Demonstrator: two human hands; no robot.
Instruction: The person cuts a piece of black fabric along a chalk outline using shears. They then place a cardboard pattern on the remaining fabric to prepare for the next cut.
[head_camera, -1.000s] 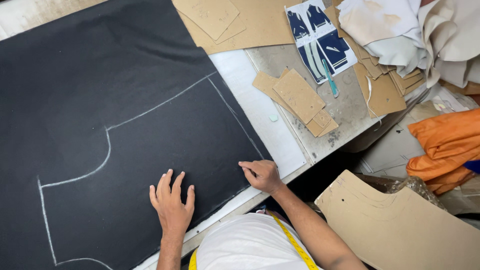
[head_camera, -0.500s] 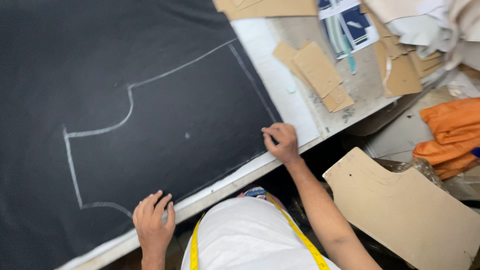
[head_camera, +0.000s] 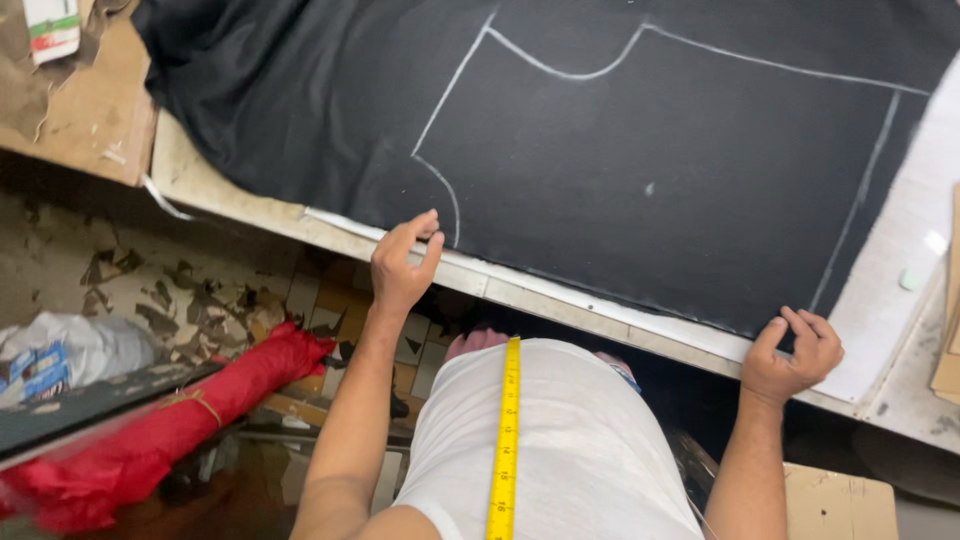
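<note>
my left hand (head_camera: 400, 268) pinches the near hem of the black fabric (head_camera: 640, 150) at the table edge (head_camera: 560, 300), thumb and fingers closed on the cloth just below the lower left corner of the chalk outline (head_camera: 560, 72); my right hand (head_camera: 795, 355) grips the same hem farther along, fingers curled over the cloth at its near right corner, closed on it. nearest the camera, a yellow tape measure (head_camera: 506, 440) hangs down the front of my white shirt (head_camera: 580, 450), between my two forearms. below and left of the table, a red bundle (head_camera: 170, 425) lies on the floor beside a white plastic bag (head_camera: 60, 355), with scraps scattered over worn tiles (head_camera: 190, 290). the black fabric lies flat across the table top, its near edge running along the table edge between my hands; its left end is rumpled and droops toward a brown board (head_camera: 90, 110). the chalk outline shows a straight right side, a long far line and a scooped curve at the far left. pale table surface (head_camera: 900, 320) shows to the right of the cloth.
</note>
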